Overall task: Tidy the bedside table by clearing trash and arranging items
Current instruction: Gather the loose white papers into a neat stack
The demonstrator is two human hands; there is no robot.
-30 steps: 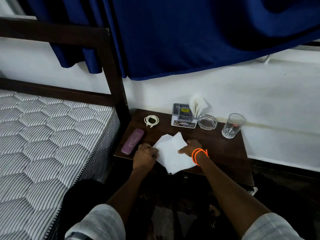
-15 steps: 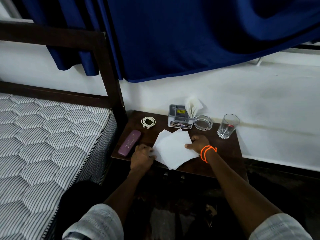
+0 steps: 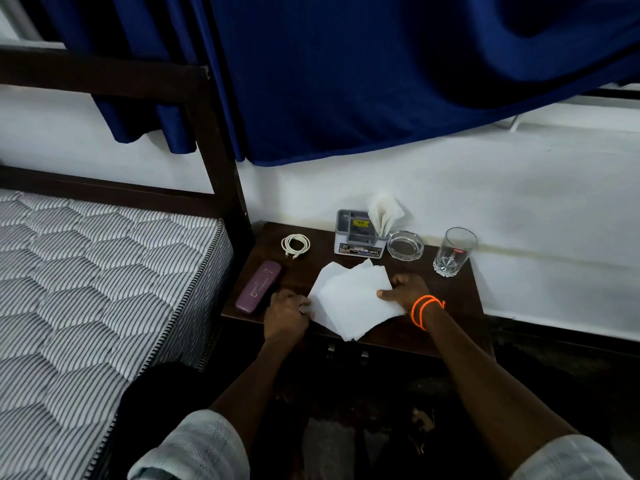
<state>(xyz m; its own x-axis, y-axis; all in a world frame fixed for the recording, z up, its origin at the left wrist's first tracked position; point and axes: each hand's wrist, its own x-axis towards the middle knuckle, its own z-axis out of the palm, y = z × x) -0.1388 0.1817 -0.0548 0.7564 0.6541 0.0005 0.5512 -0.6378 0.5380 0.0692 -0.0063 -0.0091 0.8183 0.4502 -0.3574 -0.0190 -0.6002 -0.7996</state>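
At the far left of the bedside table (image 3: 446, 327) a purple case (image 3: 259, 286) lies with its long axis running from the front edge back toward the wall, just beside the left hand (image 3: 285, 315); behind it sits a coiled white cable (image 3: 295, 244). The left hand pinches the near-left corner of the white paper sheets (image 3: 349, 299), fingers curled on the edge. The loosely fanned sheets lie flat at the table's front, directly between both hands, their long side slanting from back-left to front-right, one corner overhanging the front edge. The right hand (image 3: 403, 291), wearing an orange wristband (image 3: 424, 308), holds the sheets' right edge, thumb on top; the fingers seem to be tucked beneath, though that is hard to see. Behind stands a grey organiser (image 3: 360, 237) holding folded tissues (image 3: 383, 213), its front label reading "OPEL"; its yellow sticker is illegible. Rightward come a glass ashtray (image 3: 405, 245) and a drinking glass (image 3: 453, 251) with a small red mark too small to read.
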